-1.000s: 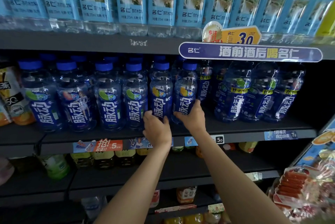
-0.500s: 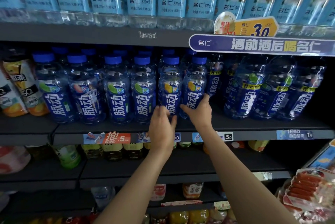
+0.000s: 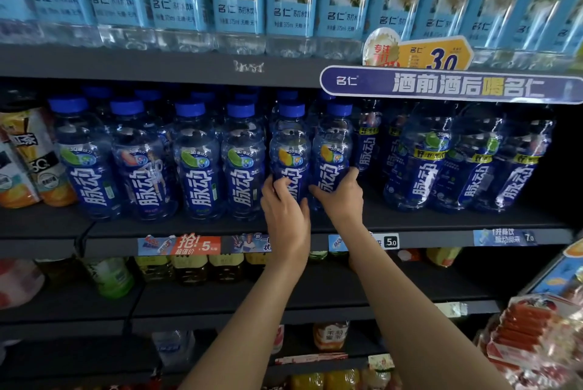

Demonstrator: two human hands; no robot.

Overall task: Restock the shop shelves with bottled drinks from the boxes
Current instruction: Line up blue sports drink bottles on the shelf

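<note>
Gripping upright blue bottles [image 3: 331, 165], caps up, left hand [image 3: 285, 219], right hand [image 3: 342, 197]

left hand [image 3: 285, 219] now gripping its bottle [image 3: 288, 156]

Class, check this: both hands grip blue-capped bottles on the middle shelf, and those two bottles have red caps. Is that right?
Not quite. The head view shows the left hand and right hand gripping two bottles on the middle shelf, but their caps are blue, not red.
</note>
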